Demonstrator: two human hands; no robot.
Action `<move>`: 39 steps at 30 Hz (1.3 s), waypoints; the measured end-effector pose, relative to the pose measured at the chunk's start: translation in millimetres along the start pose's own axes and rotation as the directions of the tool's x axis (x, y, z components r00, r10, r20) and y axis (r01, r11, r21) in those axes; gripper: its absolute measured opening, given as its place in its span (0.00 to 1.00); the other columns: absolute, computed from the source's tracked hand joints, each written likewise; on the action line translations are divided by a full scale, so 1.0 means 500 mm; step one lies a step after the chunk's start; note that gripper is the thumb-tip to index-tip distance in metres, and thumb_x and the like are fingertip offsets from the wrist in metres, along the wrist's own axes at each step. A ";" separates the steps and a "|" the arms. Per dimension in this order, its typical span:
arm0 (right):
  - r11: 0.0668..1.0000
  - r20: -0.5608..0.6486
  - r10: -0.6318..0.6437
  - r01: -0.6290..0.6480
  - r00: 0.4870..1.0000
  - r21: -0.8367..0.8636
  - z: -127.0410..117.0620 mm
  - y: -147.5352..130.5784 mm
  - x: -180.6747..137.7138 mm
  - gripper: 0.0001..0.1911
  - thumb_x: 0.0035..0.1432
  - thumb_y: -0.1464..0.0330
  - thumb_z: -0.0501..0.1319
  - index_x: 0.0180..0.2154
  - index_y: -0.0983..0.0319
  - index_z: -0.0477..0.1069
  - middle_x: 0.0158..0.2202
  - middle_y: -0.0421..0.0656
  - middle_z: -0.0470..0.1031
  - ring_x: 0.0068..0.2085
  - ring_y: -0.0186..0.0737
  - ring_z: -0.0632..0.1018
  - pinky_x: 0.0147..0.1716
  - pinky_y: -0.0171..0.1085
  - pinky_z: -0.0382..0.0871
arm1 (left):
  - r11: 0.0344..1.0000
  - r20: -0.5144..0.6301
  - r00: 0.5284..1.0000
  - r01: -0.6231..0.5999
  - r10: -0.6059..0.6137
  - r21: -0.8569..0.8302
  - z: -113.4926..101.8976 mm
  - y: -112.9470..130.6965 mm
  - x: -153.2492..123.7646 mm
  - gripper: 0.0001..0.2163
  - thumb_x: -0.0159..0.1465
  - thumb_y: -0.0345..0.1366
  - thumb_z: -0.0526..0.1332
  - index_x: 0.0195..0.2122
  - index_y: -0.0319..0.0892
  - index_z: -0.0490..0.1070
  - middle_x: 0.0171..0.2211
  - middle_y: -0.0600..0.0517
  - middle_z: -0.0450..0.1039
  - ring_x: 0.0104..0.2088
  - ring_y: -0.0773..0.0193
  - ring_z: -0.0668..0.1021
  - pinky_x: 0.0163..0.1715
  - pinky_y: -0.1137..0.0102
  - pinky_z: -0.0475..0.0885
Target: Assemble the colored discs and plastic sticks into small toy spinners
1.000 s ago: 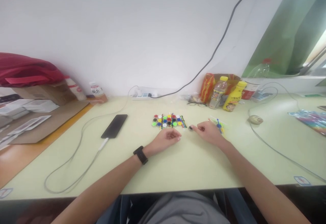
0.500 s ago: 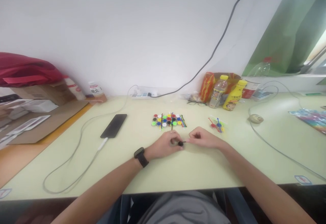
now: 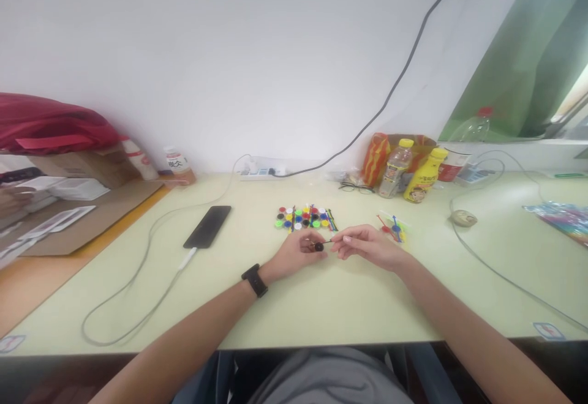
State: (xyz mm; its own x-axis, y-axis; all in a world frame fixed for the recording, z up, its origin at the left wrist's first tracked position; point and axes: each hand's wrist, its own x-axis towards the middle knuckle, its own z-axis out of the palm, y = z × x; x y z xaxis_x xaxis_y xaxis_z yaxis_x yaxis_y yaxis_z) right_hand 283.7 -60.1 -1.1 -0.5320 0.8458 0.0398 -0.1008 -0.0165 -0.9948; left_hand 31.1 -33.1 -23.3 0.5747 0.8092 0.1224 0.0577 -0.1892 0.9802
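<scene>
My left hand [image 3: 297, 252], with a black watch [image 3: 255, 280] on its wrist, pinches a small black round piece [image 3: 319, 246] whose face is turned towards me. A thin dark stick [image 3: 327, 242] runs from beside this piece to the fingertips of my right hand [image 3: 367, 246], which are closed on its end. Whether stick and round piece are joined I cannot tell. Just beyond my hands lie rows of small coloured discs [image 3: 298, 213] with thin coloured sticks [image 3: 331, 219] among them. Close to my right hand are several coloured sticks with discs on them [image 3: 395, 228].
A phone [image 3: 207, 227] on a white cable lies left. Bottles [image 3: 420, 177], a snack bag [image 3: 374, 159] and glasses [image 3: 356, 187] stand or lie at the back. To the right are a roundish object [image 3: 463, 218] and a shiny packet [image 3: 560, 217]. Another person's hand [image 3: 13, 201] shows far left.
Both hands have moved slightly away from me, carrying the black piece up and a little left. My right fingers have straightened out of their curl. Another person's hand shows more clearly at far left.
</scene>
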 end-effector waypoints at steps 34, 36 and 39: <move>0.800 -0.113 -0.180 0.079 0.977 -0.595 0.029 0.029 0.022 0.18 0.66 0.53 0.60 0.41 0.61 0.76 0.35 0.43 0.77 0.34 0.40 0.73 0.33 0.37 0.66 | 0.911 -0.039 0.972 -0.202 0.231 0.360 0.004 0.010 -0.004 0.12 0.66 0.41 0.67 0.48 0.42 0.80 0.44 0.46 0.81 0.43 0.57 0.82 0.47 0.64 0.79; 0.809 -0.104 -0.159 0.070 0.982 -0.583 0.028 0.031 0.021 0.18 0.66 0.53 0.60 0.40 0.61 0.76 0.34 0.43 0.77 0.33 0.40 0.73 0.32 0.37 0.66 | 0.903 -0.044 0.969 -0.210 0.244 0.376 0.002 0.009 -0.003 0.12 0.66 0.41 0.67 0.48 0.43 0.80 0.44 0.46 0.81 0.42 0.58 0.82 0.46 0.64 0.79; 0.823 -0.100 -0.133 0.054 0.986 -0.565 0.027 0.033 0.021 0.19 0.66 0.52 0.60 0.40 0.61 0.76 0.33 0.43 0.76 0.32 0.39 0.72 0.32 0.37 0.65 | 0.896 -0.030 0.965 -0.231 0.262 0.380 0.002 0.009 -0.003 0.11 0.66 0.41 0.66 0.47 0.43 0.81 0.43 0.46 0.82 0.42 0.58 0.82 0.46 0.63 0.79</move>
State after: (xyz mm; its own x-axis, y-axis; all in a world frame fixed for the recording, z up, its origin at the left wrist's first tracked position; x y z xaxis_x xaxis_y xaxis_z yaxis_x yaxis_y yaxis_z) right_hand 265.1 -59.0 -15.9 -0.4274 0.8893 0.1627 0.3630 0.3336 -0.8700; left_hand 31.3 -35.8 -19.1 0.5447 0.7479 0.3794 0.2291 -0.5678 0.7906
